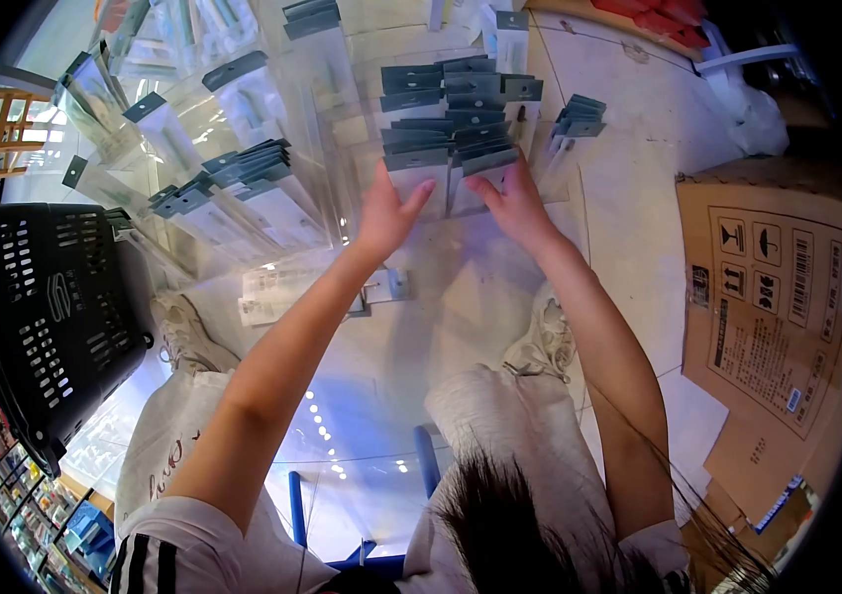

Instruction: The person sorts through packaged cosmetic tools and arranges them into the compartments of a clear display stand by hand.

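Packets of clear plastic with dark grey-green header cards sit in close, overlapping rows above the pale tiled floor, seemingly being squared up. The left hand and right hand grasp the near ones from opposite sides, thumbs in front; keeping them aligned calls for light, even pressure. The packets hide some fingertips; the card print is illegible.

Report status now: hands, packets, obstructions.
Left hand and right hand at front of dark-topped packets; fingers partly hidden, grip unclear. Packets upright in rows. Black shopping basket left, cardboard box right, both away from hands.
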The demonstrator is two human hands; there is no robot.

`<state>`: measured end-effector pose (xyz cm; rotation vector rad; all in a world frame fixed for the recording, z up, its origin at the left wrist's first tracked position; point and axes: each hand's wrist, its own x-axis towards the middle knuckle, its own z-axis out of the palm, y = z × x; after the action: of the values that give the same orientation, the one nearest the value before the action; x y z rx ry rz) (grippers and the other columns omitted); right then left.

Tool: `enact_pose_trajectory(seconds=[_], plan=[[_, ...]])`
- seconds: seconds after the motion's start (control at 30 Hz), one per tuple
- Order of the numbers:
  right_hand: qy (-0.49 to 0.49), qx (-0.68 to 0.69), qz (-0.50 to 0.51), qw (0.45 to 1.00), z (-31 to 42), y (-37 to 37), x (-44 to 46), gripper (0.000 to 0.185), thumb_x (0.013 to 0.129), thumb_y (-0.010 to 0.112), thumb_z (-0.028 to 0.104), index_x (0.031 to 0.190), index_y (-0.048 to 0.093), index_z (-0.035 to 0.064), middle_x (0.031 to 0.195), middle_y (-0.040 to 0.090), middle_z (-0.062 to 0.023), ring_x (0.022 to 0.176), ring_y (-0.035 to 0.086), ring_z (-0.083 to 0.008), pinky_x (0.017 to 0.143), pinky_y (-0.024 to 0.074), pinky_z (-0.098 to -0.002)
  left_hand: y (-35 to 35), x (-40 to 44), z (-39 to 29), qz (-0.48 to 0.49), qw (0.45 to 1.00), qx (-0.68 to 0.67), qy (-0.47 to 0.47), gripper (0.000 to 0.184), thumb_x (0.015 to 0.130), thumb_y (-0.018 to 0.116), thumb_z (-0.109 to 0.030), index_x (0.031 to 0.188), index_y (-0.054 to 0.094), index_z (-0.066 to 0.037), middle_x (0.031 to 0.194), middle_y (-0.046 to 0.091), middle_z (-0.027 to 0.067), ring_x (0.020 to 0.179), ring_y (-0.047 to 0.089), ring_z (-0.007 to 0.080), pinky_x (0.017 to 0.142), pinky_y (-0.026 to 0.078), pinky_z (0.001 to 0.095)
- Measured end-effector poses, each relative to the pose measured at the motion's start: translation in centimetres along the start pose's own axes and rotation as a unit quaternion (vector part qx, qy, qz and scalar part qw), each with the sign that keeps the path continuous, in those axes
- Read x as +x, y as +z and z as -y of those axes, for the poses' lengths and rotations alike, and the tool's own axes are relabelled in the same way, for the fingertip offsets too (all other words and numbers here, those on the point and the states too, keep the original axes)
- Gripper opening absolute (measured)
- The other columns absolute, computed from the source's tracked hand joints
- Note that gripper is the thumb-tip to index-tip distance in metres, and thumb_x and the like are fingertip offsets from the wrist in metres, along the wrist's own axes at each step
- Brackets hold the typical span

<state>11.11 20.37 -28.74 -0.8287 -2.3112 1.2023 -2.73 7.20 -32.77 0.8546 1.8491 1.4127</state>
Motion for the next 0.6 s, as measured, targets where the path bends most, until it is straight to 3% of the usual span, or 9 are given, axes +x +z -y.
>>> enact_pose_trajectory(seconds=[0.1,0.13,0.27,0.33,0.4,0.47,0.53,0.57,0.6], plan=[[0.035,0.007,-0.012,0.999,0.0,-0.1,-0.9,0.061,0.076,0.069,0.025,0.120,0.037,-0.0039,0.118,0.045,-0.0207,0.110,0.046,-0.0316,0.092,0.0363,-0.0360,-0.6,-0.2,-1.4,0.023,0.999,-0.022,-0.016,0.059,0.075,0.069,-0.023,0.119,0.037,0.000,0.105,0.057,0.0218,0.099,0.055,0.0333,0.084,0.043,0.0374],[0.044,0.021,-0.014,0.999,0.5,0.2,-0.9,0.062,0.076,0.068,0.025,0.121,0.036,-0.0046,0.119,0.044,-0.0208,0.111,0.046,-0.0311,0.092,0.0361,-0.0359,-0.9,-1.0,-2.8,0.029,0.992,0.117,0.030,0.061,0.077,0.065,-0.015,0.126,0.032,0.001,0.122,0.046,0.0183,0.113,0.045,0.0252,0.096,0.034,0.0347],[0.024,0.016,-0.025,0.999,-0.1,-0.4,-3.2,0.066,0.078,0.066,0.021,0.126,0.030,-0.0046,0.122,0.041,-0.0195,0.112,0.044,-0.0308,0.093,0.0351,-0.0358,-4.8,0.0,-8.8,0.025,0.991,0.100,0.087,0.070,0.072,0.062,-0.010,0.131,0.027,0.000,0.132,0.036,0.0184,0.128,0.028,0.0278,0.106,0.020,0.0348],[0.068,0.079,-0.033,0.994,0.0,-0.4,-4.7,0.067,0.078,0.066,0.020,0.129,0.027,-0.0034,0.123,0.041,-0.0179,0.111,0.044,-0.0294,0.093,0.0353,-0.0363,-7.8,3.5,-11.4,0.001,0.971,0.150,0.185,0.070,0.064,0.062,-0.008,0.127,0.033,-0.002,0.126,0.040,0.0187,0.120,0.035,0.0360,0.101,0.029,0.0379],[0.118,0.078,-0.027,0.990,0.6,-0.6,-5.9,0.066,0.079,0.064,0.019,0.129,0.027,-0.0020,0.123,0.041,-0.0166,0.108,0.046,-0.0269,0.091,0.0367,-0.0366,-9.8,8.4,-12.6,-0.068,0.901,0.284,0.322,0.069,0.062,0.062,-0.008,0.126,0.035,-0.004,0.124,0.040,0.0177,0.117,0.037,0.0348,0.100,0.031,0.0386],[0.149,0.091,-0.026,0.984,0.4,-0.6,-7.4,0.064,0.080,0.063,0.018,0.129,0.027,-0.0007,0.123,0.041,-0.0156,0.106,0.048,-0.0246,0.089,0.0381,-0.0364,-11.5,13.7,-12.1,-0.094,0.829,0.413,0.365,0.068,0.063,0.063,-0.010,0.125,0.035,-0.005,0.125,0.038,0.0170,0.115,0.037,0.0349,0.098,0.032,0.0398],[0.157,0.117,-0.036,0.980,-0.6,-0.3,-8.8,0.062,0.081,0.062,0.017,0.129,0.027,0.0004,0.123,0.042,-0.0147,0.103,0.049,-0.0225,0.087,0.0395,-0.0360,-14.1,19.4,-9.5,-0.086,0.751,0.549,0.357,0.072,0.067,0.066,-0.021,0.130,0.032,-0.010,0.130,0.039,0.0124,0.124,0.032,0.0278,0.103,0.027,0.0418],[0.159,0.109,-0.030,0.981,-0.7,-0.4,-9.4,0.059,0.082,0.060,0.015,0.129,0.027,0.0011,0.123,0.042,-0.0138,0.104,0.049,-0.0219,0.087,0.0401,-0.0344,-14.9,20.9,-8.4,-0.099,0.713,0.622,0.307,0.064,0.069,0.066,-0.023,0.127,0.039,-0.016,0.119,0.052,0.0112,0.118,0.042,0.0248,0.104,0.024,0.0429],[0.162,0.099,-0.025,0.982,-0.6,-0.5,-9.8,0.055,0.084,0.057,0.013,0.129,0.027,0.0018,0.123,0.042,-0.0129,0.104,0.050,-0.0212,0.086,0.0407,-0.0328,-14.7,20.6,-9.8,-0.023,0.752,0.626,0.208,0.053,0.070,0.066,-0.024,0.119,0.047,-0.015,0.108,0.058,0.0105,0.110,0.049,0.0254,0.101,0.029,0.0419]])
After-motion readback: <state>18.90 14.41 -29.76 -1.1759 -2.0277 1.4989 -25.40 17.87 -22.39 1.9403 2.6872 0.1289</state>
